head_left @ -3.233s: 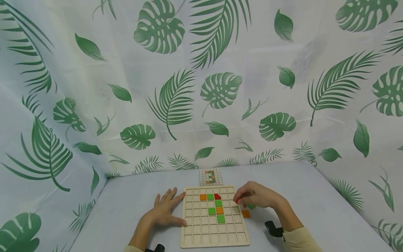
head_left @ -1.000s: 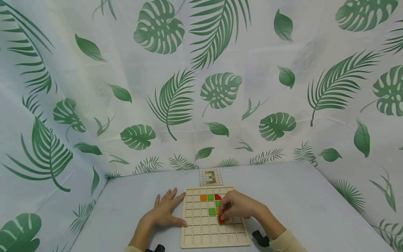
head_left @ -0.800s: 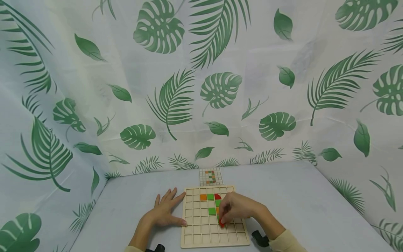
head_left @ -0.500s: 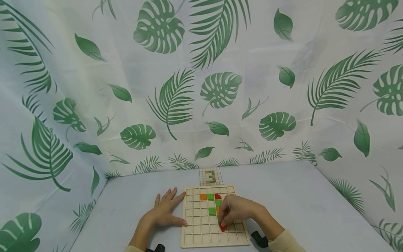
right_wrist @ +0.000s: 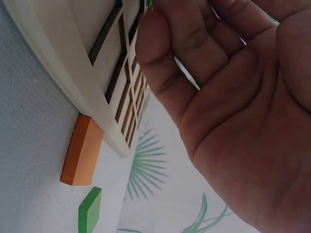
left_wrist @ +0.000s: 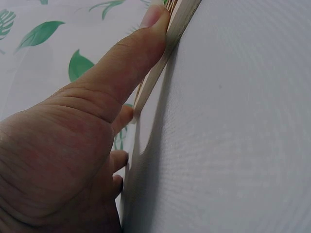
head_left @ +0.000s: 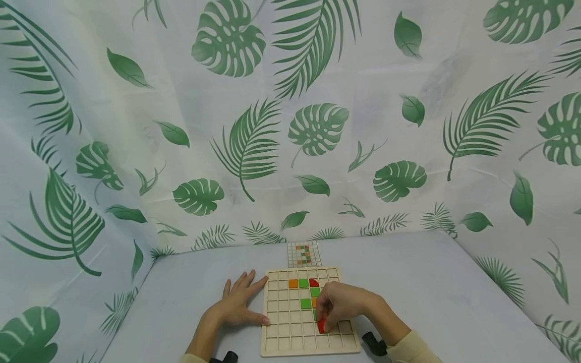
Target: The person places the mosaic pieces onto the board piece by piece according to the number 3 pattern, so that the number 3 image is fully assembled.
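A wooden grid board [head_left: 290,345] lies on the table with orange, green and red tiles in its upper middle cells. My right hand [head_left: 345,302] is over the board, its fingertips pinching a red tile [head_left: 321,326] just below the column of tiles; whether the tile sits in a cell I cannot tell. Part of that column, including a green tile [head_left: 315,315], is covered by the fingers. At the board's left edge my left hand [head_left: 233,305] lies with fingers spread, thumb and index tip touching the rim. The left wrist view shows the thumb [left_wrist: 131,60] against the board's side.
Behind the board lies a small pattern card [head_left: 303,254] with a coloured grid. An orange tile [right_wrist: 83,153] and a green tile [right_wrist: 90,211] lie on the table beside the board's right edge. A leaf-print cloth [head_left: 290,126] hangs at the back and sides.
My right hand has brought the red tile from the board's right edge onto the board, then shifted it slightly toward the near side. My left hand has stayed in place.
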Tool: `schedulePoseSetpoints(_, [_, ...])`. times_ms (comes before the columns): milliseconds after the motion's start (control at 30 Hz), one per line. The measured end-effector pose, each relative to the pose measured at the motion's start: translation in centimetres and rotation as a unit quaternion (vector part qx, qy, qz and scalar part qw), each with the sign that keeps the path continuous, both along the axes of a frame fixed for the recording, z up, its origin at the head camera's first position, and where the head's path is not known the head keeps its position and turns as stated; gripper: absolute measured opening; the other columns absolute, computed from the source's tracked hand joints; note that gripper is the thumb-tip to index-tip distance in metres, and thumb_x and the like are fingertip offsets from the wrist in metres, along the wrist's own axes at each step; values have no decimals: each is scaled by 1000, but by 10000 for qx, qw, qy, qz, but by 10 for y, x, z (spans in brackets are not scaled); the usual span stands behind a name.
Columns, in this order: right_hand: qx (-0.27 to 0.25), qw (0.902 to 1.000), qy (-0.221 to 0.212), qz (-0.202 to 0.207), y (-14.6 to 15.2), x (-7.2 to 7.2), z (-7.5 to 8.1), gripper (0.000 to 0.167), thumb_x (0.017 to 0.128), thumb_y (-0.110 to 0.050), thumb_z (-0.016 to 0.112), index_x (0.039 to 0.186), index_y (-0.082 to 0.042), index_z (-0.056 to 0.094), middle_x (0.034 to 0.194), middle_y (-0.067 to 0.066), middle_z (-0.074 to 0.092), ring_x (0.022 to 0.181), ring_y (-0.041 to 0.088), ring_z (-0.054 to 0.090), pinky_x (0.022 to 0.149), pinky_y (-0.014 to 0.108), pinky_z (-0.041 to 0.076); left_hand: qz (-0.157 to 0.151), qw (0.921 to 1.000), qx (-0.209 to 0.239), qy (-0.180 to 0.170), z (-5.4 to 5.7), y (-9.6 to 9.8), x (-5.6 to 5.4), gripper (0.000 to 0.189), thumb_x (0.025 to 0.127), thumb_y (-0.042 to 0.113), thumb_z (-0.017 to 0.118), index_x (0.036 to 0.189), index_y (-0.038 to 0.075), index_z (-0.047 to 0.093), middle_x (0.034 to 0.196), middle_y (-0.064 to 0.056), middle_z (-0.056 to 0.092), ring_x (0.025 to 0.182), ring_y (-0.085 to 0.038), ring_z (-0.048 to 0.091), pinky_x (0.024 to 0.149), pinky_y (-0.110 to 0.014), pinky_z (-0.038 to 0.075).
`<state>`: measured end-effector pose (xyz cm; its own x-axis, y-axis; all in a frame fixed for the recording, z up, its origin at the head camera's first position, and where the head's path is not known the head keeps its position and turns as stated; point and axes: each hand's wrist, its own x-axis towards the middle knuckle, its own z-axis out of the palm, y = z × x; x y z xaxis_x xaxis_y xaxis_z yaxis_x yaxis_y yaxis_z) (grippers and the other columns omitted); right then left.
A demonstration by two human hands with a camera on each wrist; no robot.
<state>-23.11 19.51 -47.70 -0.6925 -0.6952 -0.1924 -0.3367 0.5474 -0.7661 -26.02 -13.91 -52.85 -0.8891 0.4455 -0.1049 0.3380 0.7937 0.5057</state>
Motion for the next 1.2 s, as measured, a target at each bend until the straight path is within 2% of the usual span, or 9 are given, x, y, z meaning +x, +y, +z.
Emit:
schedulePoseSetpoints(267, [59,10000,39,4,1,0,-2,15,77,-6,90,80,-14,77,72,-8,71,61,2,54,57,17,46,-4,10000,16,-55,0,0,0,114,67,69,86,162,29,38,174,-18,18,161,-45,9,122,-77,-4])
schedulePoseSetpoints(633, [9,9995,216,213,3,-4,-10,15,78,-12,91,80,-16,76,71,-12,68,61,0,55,57,18,49,-21,10000,-30,-73,1,0,0,114,67,70,86,162,29,38,174,-18,18,161,-45,10,121,-78,-3])
schedulePoseSetpoints(833, [34,9988,401,279,2,-4,-11,17,76,-11,92,79,-17,76,69,-13,67,59,-1,54,55,17,48,-62,10000,-33,-39,2,0,0,114,68,70,86,162,27,38,174,-19,18,161,-46,10,121,-78,-3])
schedulePoseSetpoints(1200, [103,9989,441,136,-1,-3,-13,22,73,-1,90,75,-17,75,66,-13,66,57,-1,53,52,17,46,-66,10000,23,-29,2,-1,0,114,68,69,86,162,27,38,174,-19,18,161,-46,10,121,-77,-4])
